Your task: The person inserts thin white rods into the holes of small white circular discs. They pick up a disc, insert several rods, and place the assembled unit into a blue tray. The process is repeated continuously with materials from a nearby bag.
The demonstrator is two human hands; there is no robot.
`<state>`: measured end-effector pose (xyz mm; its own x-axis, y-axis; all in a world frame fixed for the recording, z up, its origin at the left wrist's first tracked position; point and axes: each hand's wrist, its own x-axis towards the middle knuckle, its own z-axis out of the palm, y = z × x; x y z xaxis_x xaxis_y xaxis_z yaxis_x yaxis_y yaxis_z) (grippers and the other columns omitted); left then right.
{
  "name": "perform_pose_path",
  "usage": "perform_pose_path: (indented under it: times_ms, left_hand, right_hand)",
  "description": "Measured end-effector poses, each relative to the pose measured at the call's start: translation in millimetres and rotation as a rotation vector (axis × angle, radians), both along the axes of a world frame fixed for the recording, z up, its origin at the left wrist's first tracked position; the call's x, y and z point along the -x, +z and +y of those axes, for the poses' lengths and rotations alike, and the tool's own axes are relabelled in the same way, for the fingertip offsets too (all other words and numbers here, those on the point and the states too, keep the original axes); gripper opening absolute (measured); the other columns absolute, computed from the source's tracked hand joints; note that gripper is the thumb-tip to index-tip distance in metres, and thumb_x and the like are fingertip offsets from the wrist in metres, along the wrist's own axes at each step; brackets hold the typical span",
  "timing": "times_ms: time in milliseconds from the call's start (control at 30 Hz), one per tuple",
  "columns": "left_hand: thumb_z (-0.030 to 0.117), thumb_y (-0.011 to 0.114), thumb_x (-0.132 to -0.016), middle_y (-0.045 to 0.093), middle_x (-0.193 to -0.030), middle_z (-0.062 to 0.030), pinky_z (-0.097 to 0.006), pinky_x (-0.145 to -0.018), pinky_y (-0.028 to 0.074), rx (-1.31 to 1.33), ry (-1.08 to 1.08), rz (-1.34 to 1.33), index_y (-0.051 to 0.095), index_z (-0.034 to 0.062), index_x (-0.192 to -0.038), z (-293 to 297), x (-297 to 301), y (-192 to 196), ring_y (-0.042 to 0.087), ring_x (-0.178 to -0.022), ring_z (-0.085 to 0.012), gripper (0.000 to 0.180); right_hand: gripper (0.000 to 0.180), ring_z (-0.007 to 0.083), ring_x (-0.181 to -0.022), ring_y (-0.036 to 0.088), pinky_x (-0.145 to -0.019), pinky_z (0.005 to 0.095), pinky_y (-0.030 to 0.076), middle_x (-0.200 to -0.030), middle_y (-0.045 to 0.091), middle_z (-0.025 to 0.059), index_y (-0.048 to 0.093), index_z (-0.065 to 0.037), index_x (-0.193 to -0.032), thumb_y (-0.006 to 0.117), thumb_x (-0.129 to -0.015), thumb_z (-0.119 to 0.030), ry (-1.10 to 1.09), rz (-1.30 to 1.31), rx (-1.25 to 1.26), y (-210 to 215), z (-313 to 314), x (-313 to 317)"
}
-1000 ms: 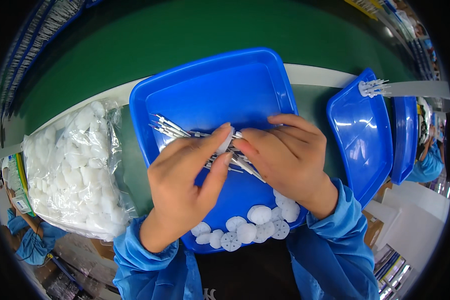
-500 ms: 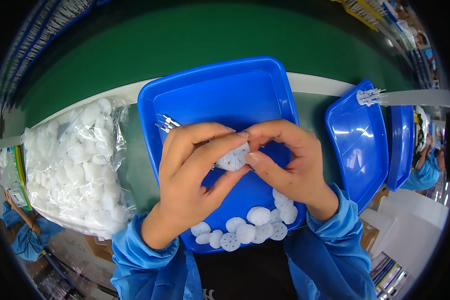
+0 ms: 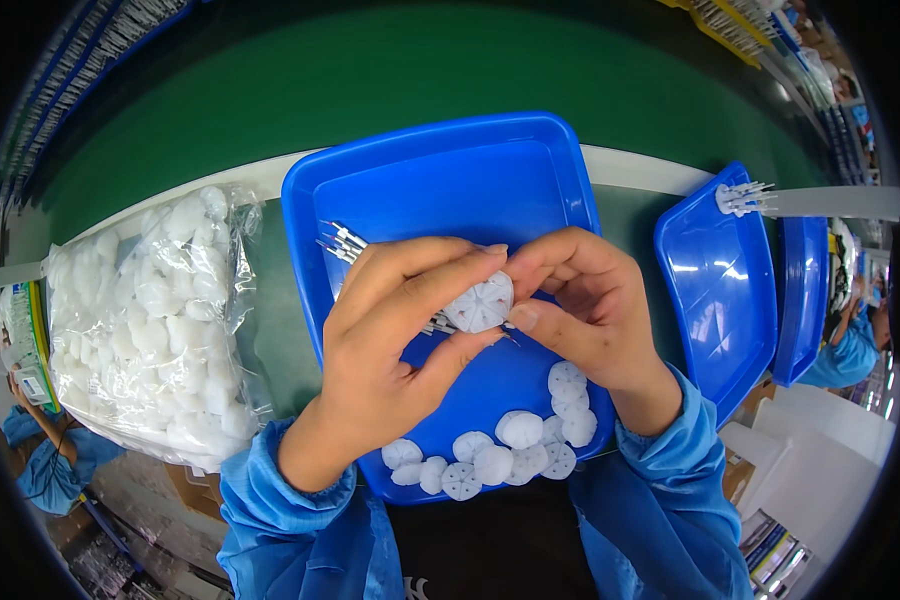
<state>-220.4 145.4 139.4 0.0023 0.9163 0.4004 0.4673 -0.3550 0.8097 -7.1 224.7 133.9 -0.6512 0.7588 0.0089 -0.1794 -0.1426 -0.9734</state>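
Note:
Over the blue tray (image 3: 292, 215), my left hand (image 3: 375, 335) is closed on a round white plastic disc (image 3: 486, 304) with slots and small holes, gripped between thumb and fingers. Its patterned face is turned up. At the disc's right edge, the thumb and forefinger of my right hand (image 3: 600, 315) are bent around the rim. Several thin silver rods (image 3: 342, 242) stick out past the left hand on its far side; more rod ends show under the disc. Whether the rods are fixed to the disc is hidden by my fingers.
Loose white discs (image 3: 520, 430) lie along the tray's near and right sides. On the left sits a clear bag (image 3: 150, 330) full of white pieces. To the right are another blue tray (image 3: 715, 270) and a white disc with rods (image 3: 740, 198). Other people work at both sides.
The disc has turned so more of its slotted face shows. My right thumb and forefinger have shifted slightly right and opened a little at its edge.

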Motion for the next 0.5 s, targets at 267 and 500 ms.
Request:
perform_pose_path:
  times_ms: [267, 500]
  left_hand:
    - [0.001, 0.091, -0.071, 0.074, -0.124, -0.0142, -0.039, -0.091, 0.056, -0.110, 0.071, 0.123, 0.078, 0.0033, -0.124, 0.7, -3.6, -4.4, 0.071, -0.108, -0.0314, 0.054]
    - [0.001, 0.090, -0.068, 0.075, -0.121, -0.0119, -0.040, -0.088, 0.055, -0.177, 0.061, 0.152, 0.079, 0.0041, -0.122, 1.9, -5.9, -8.8, 0.070, -0.104, -0.0307, 0.055]
  right_hand:
    - [0.032, 0.0119, -0.103, 0.071, -0.095, 0.0291, 0.058, -0.112, 0.074, 0.0071, 0.068, 0.002, -0.124, 0.079, -0.094, 0.006, -0.001, -0.010, -0.060, -2.6, -2.0, 2.2]
    - [0.029, 0.0115, -0.101, 0.071, -0.091, 0.0281, 0.058, -0.109, 0.074, 0.0065, 0.068, 0.002, -0.121, 0.079, -0.094, 0.004, 0.002, -0.041, -0.008, -2.0, -0.1, -2.5]
